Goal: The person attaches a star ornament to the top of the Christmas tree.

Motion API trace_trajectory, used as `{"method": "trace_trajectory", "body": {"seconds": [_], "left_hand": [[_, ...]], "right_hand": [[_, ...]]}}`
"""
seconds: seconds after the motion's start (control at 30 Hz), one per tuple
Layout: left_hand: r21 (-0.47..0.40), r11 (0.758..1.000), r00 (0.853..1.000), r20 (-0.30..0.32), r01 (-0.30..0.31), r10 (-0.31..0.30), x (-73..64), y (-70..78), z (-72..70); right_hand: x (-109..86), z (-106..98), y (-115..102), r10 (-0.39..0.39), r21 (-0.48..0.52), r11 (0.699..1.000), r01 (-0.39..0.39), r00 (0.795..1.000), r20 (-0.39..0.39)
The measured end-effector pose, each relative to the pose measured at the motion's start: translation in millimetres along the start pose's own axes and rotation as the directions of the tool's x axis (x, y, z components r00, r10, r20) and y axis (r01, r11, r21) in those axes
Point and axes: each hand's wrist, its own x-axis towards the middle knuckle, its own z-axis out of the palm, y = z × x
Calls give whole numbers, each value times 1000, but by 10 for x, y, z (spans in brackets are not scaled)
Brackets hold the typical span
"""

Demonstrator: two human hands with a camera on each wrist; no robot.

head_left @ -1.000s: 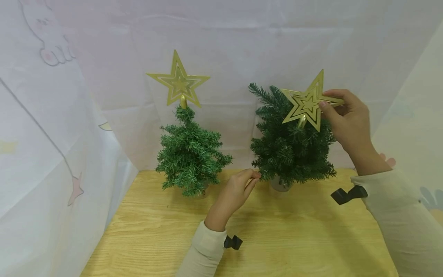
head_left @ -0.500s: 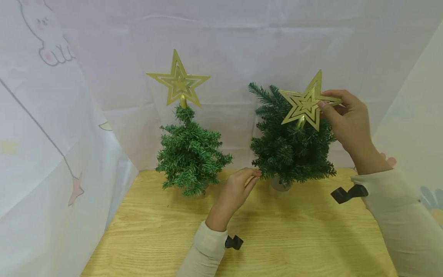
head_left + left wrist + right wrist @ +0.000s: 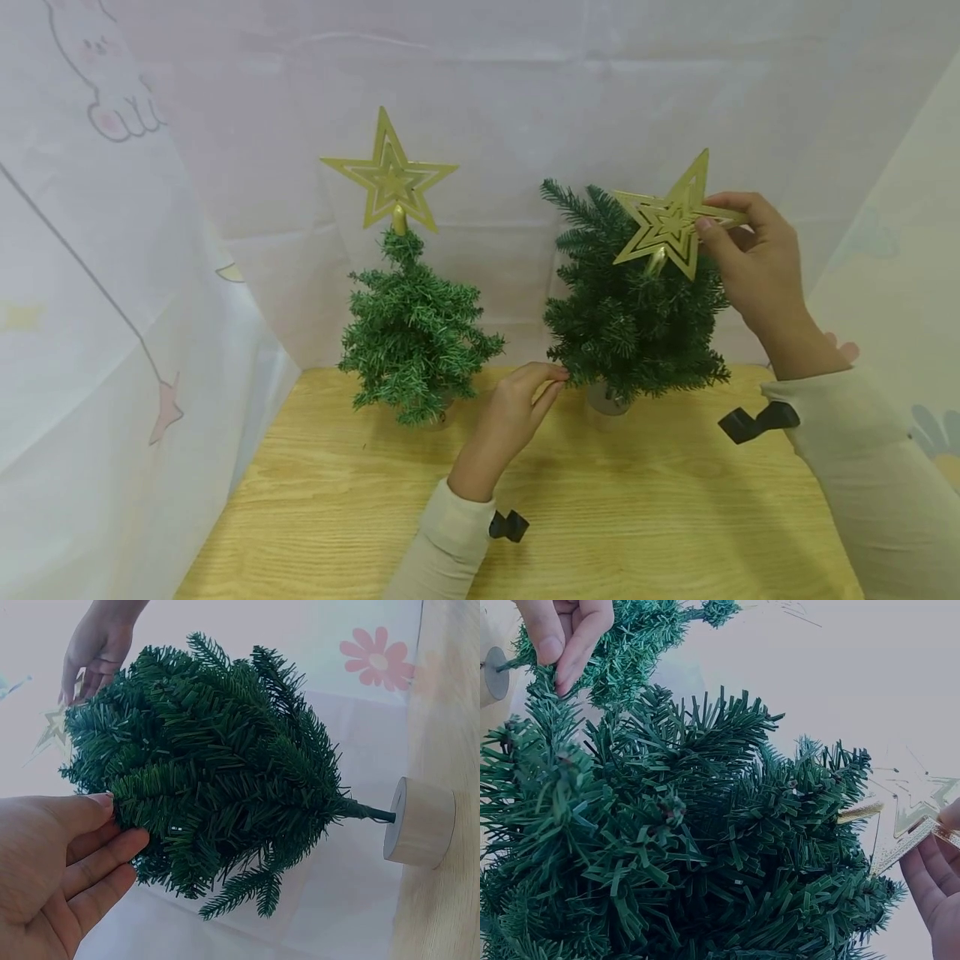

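My right hand [image 3: 759, 258] pinches one point of a gold cut-out star topper [image 3: 671, 223] between thumb and fingers. Its short gold sleeve sits in the top sprigs of the dark green Christmas tree [image 3: 626, 333], and the star leans to the right. Low on the same tree's left side, my left hand [image 3: 516, 407] pinches a branch tip. From the left wrist view, the left thumb and fingers [image 3: 124, 847] are at the needles, and the tree's round pale wooden base [image 3: 421, 823] shows. In the right wrist view the sleeve [image 3: 859, 812] enters the needles.
A smaller, brighter green tree [image 3: 412, 333] stands to the left, with an upright gold star [image 3: 390, 175] on its top. Both trees are near the back of the wood-grain table [image 3: 337, 500]. A pale printed cloth [image 3: 495, 100] hangs close behind them.
The held star has shifted and tilted only slightly, first a little left, then back right. My left hand stays at the branch tip.
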Motion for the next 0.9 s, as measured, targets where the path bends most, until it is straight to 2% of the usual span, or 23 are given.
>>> {"method": "trace_trajectory", "body": {"seconds": [0.17, 0.9], "left_hand": [[-1, 1000, 1000, -8, -13, 13, 13, 0, 2], [2, 1000, 1000, 0, 21, -21, 6, -8, 10]], "right_hand": [[10, -10, 14, -19, 12, 1000, 19, 1000, -10], [10, 3, 47, -82, 81, 993, 89, 993, -87]]}}
